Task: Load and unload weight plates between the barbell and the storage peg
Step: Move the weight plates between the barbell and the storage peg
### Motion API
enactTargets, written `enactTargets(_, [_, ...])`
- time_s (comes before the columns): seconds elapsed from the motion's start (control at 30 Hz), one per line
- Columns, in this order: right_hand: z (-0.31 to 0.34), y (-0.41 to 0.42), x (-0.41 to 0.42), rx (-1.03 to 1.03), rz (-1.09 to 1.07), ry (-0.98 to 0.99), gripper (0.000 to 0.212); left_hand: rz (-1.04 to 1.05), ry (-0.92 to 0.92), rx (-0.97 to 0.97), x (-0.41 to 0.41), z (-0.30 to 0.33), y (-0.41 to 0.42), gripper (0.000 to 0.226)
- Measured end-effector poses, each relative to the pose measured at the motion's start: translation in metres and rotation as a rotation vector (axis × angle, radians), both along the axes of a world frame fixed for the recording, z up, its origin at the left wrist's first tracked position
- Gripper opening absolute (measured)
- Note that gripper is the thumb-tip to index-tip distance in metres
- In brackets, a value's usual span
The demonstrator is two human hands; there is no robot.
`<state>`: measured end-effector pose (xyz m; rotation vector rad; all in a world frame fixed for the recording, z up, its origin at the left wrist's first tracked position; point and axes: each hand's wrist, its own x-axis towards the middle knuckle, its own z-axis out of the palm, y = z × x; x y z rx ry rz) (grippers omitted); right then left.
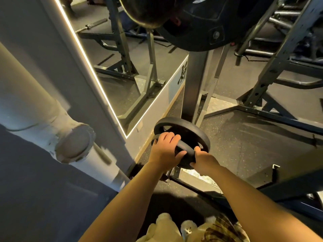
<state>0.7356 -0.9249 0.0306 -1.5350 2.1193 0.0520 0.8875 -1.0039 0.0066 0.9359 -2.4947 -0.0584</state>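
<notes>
A grey upright post (194,88) rises just behind, a large black plate (197,27) hanging above; a mirror (111,67) stands left. Low near the floor (244,137), the small black weight plate (187,131), round with cut-out handles, is held with both grips clamped: left hand (166,151) and right hand (204,161) on its near rim.

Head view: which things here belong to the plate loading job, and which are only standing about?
In the job:
small black weight plate, gripped at its near rim by left hand and right hand
large black plates hanging above
grey rack upright behind the small plate

Standing about:
wall mirror
white pipe
other rack frame
</notes>
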Motion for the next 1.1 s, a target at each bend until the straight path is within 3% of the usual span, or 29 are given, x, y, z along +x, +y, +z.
enactTargets(0.2, [0.06, -0.034, 0.021, 0.032, 0.24, 0.124, 0.039, 0.187, 0.312, 0.853, 0.039, 0.004, -0.026, 0.014])
enactTargets(0.3, [0.068, -0.05, 0.044, 0.03, 0.23, 0.182, 0.039, 0.246, 0.475, 1.015, 0.043, -0.002, -0.026, 0.016])
enactTargets(0.43, [0.051, -0.04, 0.052, -0.044, 0.213, 0.307, 0.045, 0.253, 0.461, 1.005, 0.044, -0.008, -0.03, 0.019])
enactTargets(0.57, [0.041, -0.03, 0.042, -0.115, 0.209, 0.288, 0.05, 0.235, 0.35, 0.958, 0.048, -0.006, -0.028, 0.011])
enactTargets(0.67, [0.038, -0.026, 0.04, -0.134, 0.184, 0.246, 0.044, 0.199, 0.093, 0.906, 0.053, 0.0, -0.032, 0.051])
enactTargets(0.7, [0.036, -0.023, 0.039, -0.155, 0.166, 0.231, 0.043, 0.186, 0.012, 0.87, 0.054, 0.005, -0.035, 0.058])
enactTargets(0.83, [0.026, -0.002, 0.031, -0.268, 0.071, 0.131, 0.04, 0.116, -0.154, 0.645, 0.046, 0.026, -0.037, 0.04])
enactTargets(1.0, [0.005, 0.021, 0.021, -0.237, -0.105, -0.065, 0.038, -0.023, -0.227, 0.222, 0.031, 0.028, -0.026, 0.047])
enactTargets(1.1, [-0.003, 0.021, 0.016, -0.184, -0.13, -0.118, 0.038, -0.087, -0.181, 0.165, 0.03, 0.027, -0.023, 0.045])
